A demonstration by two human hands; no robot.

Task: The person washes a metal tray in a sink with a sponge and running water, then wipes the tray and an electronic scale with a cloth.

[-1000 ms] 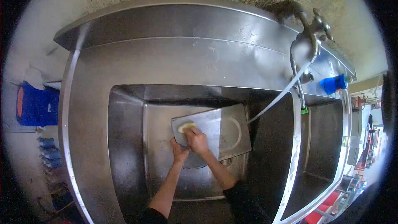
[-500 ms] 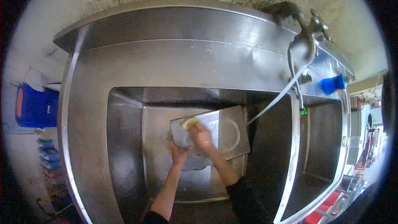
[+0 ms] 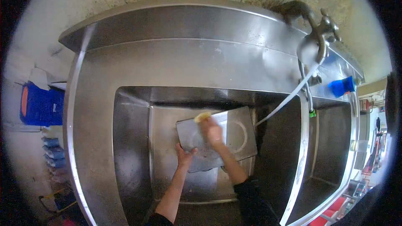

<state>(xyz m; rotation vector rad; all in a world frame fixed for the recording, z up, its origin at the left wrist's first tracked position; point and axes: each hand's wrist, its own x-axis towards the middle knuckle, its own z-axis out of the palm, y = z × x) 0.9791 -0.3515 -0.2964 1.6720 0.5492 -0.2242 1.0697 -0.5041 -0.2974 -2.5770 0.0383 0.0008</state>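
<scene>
A flat grey metal panel (image 3: 236, 148) with a pale ring mark on its right part lies tilted in the large sink basin (image 3: 161, 186). My left hand (image 3: 185, 157) grips the panel's lower left edge, thumb on top and the fingers partly hidden beneath. In my right hand (image 3: 213, 134), slightly blurred, is a yellow sponge (image 3: 202, 117), pressed against the panel near its upper edge. A shiny streak of light shows on the panel just right of the sponge.
A metal tap (image 3: 324, 31) rises at the back right, and a pale hose (image 3: 289, 97) runs from it into the basin. Beside it are a blue cup-shaped object (image 3: 342, 86) and a smaller basin (image 3: 331, 142). A blue crate-like container (image 3: 44, 104) is at the far left.
My right hand with the sponge has shifted slightly right and up across the panel. My left hand keeps its hold on the edge. The whole view has shifted a little.
</scene>
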